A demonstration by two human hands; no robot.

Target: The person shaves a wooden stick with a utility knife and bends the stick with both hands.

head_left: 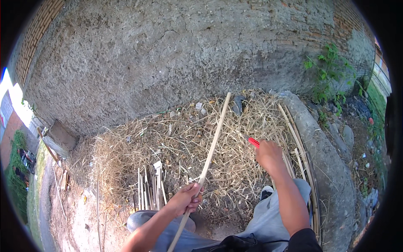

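Observation:
My left hand [187, 199] is closed around a long pale bamboo strip [213, 143] that runs from my lap up toward the wall. My right hand [268, 154] grips a tool with a red handle [253, 142]; its blade is hidden against the straw. The right hand is to the right of the strip and not touching it. Both hands are above a heap of dry shavings [176, 147]. My knees in grey trousers [273, 210] show at the bottom.
A rough plastered wall [168, 54] stands ahead. Several short cut sticks [149, 189] stand upright in the shavings on the left. Long bamboo strips [299, 147] lie along a concrete curb [325, 155] at right, with green weeds [329, 71] beyond. Bare dirt lies at lower left.

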